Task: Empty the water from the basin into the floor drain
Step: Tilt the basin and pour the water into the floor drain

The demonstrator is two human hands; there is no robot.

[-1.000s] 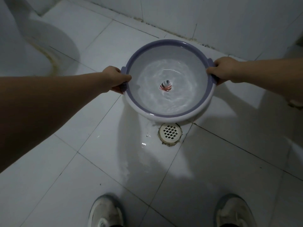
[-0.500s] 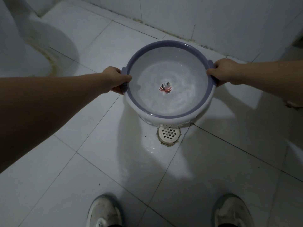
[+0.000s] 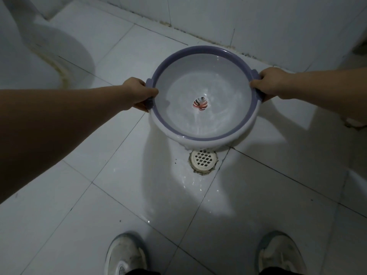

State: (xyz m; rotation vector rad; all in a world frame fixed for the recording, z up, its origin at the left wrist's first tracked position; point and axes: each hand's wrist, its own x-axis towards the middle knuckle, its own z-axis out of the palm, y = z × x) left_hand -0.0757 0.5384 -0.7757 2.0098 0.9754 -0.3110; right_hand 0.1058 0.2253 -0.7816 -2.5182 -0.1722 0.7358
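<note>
Item: purple-rimmed basin (image 3: 200, 133) with water, which our left hand (image 3: 137, 94) and right hand (image 3: 273, 85) clasp by its handles, above floor drain (image 3: 203, 160) in wet white tiled floor (image 3: 258, 195), toilet (image 3: 39, 48) nearby

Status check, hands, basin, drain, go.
Left hand and right hand gripping basin handles. Basin tilted toward person, water inside. Floor drain just below near rim, unobstructed.

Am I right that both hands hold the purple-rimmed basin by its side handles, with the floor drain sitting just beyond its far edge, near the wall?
Not quite. In the head view the left hand and right hand do hold the basin by its side handles, but the floor drain sits just below its near edge, toward the shoes, not by the wall.
</note>
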